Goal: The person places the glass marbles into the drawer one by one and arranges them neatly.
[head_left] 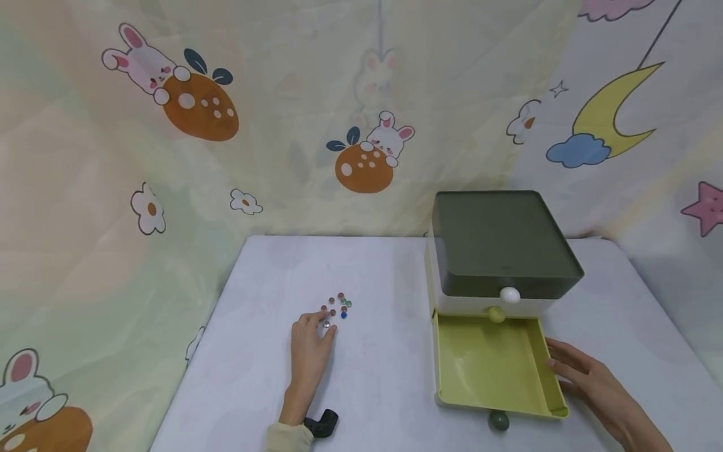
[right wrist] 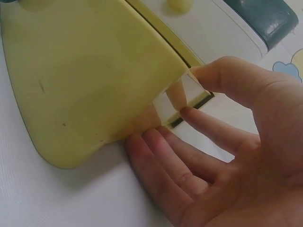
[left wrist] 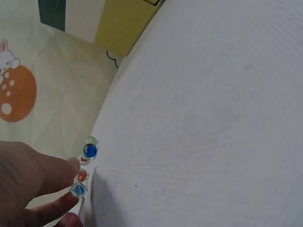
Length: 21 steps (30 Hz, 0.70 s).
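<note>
White table (head_left: 384, 376): yellow drawer (head_left: 486, 364) pulled toward person; right hand (head_left: 587, 376) grasps its side; left hand (head_left: 309, 351) relaxed, fingertips touching marbles (head_left: 337, 306).

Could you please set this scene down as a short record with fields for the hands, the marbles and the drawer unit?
left hand: left hand on the table, fingers touching the marbles
marbles: small loose cluster of glass marbles, left of the drawer unit
right hand: right hand holds the right wall of the open yellow drawer
drawer: pulled out, nothing visible inside
upper drawers: closed
</note>
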Available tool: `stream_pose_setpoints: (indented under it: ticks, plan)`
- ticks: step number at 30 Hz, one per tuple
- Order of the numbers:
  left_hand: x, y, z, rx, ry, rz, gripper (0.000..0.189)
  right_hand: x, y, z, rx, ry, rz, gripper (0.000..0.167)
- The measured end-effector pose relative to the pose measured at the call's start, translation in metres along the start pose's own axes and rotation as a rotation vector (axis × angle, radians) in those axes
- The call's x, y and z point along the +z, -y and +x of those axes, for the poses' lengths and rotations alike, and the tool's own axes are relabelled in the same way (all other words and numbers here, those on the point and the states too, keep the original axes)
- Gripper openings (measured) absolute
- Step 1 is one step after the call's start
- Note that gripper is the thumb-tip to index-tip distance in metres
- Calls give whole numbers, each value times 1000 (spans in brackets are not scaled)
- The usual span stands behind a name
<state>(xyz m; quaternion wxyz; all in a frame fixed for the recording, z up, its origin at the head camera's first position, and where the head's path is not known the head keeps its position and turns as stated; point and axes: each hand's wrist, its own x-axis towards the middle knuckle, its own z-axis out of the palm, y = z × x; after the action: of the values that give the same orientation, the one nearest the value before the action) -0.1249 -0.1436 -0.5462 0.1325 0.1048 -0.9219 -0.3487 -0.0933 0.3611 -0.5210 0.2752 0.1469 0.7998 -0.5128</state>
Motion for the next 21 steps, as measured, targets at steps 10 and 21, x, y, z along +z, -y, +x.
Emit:
stream_pose_setpoints:
  ticks: [10,21]
  plan:
    - [-1,4,-2,14,-3,45,21,1,0,2,-2,3,-7,93]
    - [-2,6,1,34,34,97,21,0,-2,1,3,4,-8,93]
